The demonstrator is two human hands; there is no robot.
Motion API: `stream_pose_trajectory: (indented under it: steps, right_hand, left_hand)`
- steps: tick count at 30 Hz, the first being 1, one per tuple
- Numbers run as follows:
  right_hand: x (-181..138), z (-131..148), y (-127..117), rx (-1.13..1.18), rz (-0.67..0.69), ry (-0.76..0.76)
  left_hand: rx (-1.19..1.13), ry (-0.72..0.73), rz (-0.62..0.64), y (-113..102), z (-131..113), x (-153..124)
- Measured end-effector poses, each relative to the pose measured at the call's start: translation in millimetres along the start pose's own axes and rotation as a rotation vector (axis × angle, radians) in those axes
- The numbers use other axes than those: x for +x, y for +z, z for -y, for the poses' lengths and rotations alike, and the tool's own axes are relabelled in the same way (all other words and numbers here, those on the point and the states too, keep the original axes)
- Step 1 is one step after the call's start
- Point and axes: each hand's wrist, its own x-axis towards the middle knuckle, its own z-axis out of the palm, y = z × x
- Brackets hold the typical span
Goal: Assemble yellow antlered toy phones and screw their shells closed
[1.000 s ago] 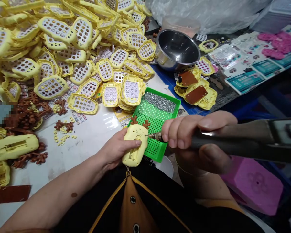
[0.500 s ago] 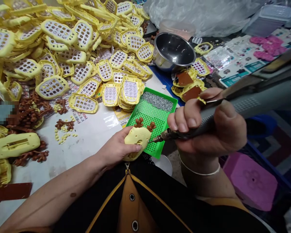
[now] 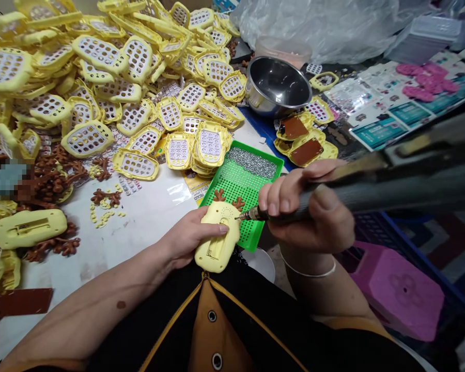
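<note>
My left hand (image 3: 194, 232) is closed round a yellow toy phone (image 3: 219, 243), thumb across its back face. The back shows a long battery recess, small holes, and two brown antlers (image 3: 219, 195) at the top end. In my right hand (image 3: 306, 209) is a dark electric screwdriver (image 3: 356, 191), its body running off to the upper right. The screwdriver's tip meets the toy near its upper right edge; whether a screw sits there is too small to tell. Below the antlers lies a green perforated tray (image 3: 251, 240) with a heap of small silver screws (image 3: 251, 161).
Yellow toy shells (image 3: 96, 54) pile up at the back left, with brown antler pieces (image 3: 62, 175) beside them. A steel bowl (image 3: 277, 85) stands behind the tray. Printed sheets (image 3: 395, 98) with pink pieces (image 3: 430, 82) lie at right. A pink stool (image 3: 405, 292) is at lower right.
The toy phone has turned so its back faces up more fully. My right hand and the screwdriver have shifted left and slightly up, the tip staying at the toy's edge.
</note>
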Motion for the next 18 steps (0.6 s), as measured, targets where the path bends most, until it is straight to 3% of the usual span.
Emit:
stream_pose_trajectory:
  steps: [6, 14, 18]
  right_hand:
    - [-12, -12, -2, -0.014, 0.246, -0.066]
    - [-8, -6, -6, 0.015, 0.422, -0.051]
    - [-13, 2, -5, 0.017, 0.421, -0.047]
  left_hand:
    - [0.007, 0.005, -0.085, 1, 2, 8]
    - [0.027, 0.027, -0.04, -4, 3, 12]
    - [0.041, -0.008, -0.028, -4, 0, 12]
